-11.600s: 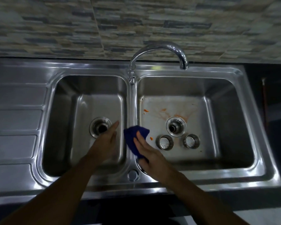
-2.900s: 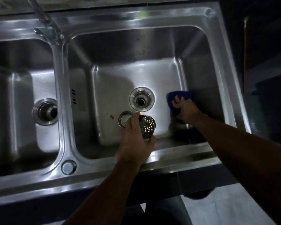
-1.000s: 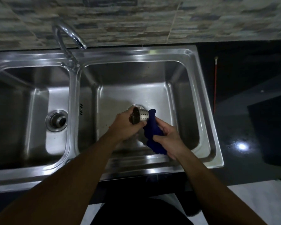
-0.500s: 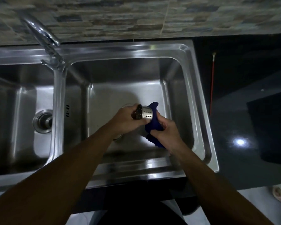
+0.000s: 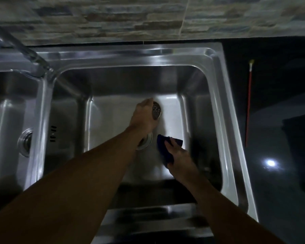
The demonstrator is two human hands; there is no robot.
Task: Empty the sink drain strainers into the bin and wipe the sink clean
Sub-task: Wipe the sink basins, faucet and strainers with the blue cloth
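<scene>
My left hand (image 5: 143,117) grips a perforated steel drain strainer (image 5: 156,111) low over the floor of the right sink basin (image 5: 209,120), toward its far side. Just below my left wrist a round steel rim (image 5: 148,140) shows, partly hidden by my forearm; I cannot tell whether it is the drain or the other strainer. My right hand (image 5: 179,155) holds a dark blue cloth (image 5: 164,148) down in the near right part of the same basin.
The left basin with its open drain (image 5: 26,140) lies at the left edge. The faucet (image 5: 19,44) arches in from the upper left. A thin red stick (image 5: 248,103) lies on the dark counter to the right. A stone-tiled wall runs behind.
My hands have come apart. The left one has carried the strainer down toward the basin floor, and the right one has dropped with the cloth to the basin's near right part.
</scene>
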